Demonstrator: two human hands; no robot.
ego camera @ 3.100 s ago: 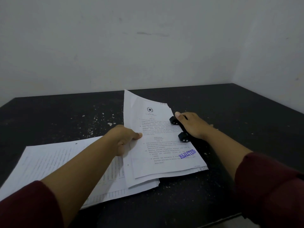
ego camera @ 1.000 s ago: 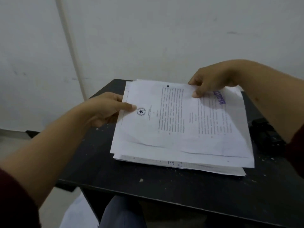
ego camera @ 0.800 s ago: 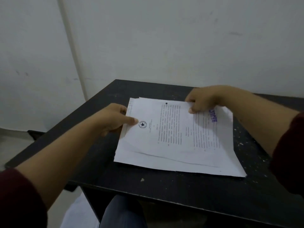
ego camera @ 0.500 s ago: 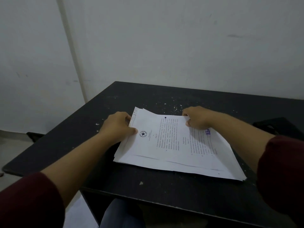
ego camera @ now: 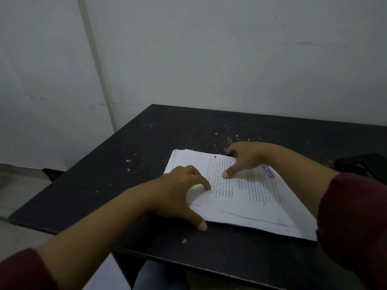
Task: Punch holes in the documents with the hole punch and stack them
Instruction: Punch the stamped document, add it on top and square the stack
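white papers (ego camera: 247, 197) lie stacked mid-frame on the black table (ego camera: 146, 143); left hand (ego camera: 178, 193) and right hand (ego camera: 247, 160) rest on them, fingers spread, gripping nothing.

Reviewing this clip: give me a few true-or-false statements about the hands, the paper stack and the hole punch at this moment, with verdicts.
1. Both hands rest on the paper stack. True.
2. The left hand holds a sheet in the air. False: it lies spread on the stack.
3. A punched hole shows near the top sheet's far edge. True.
4. The right hand presses the hole punch. False: the punch sits apart, at the right edge of the table.
5. A purple stamp marks the top sheet. True.
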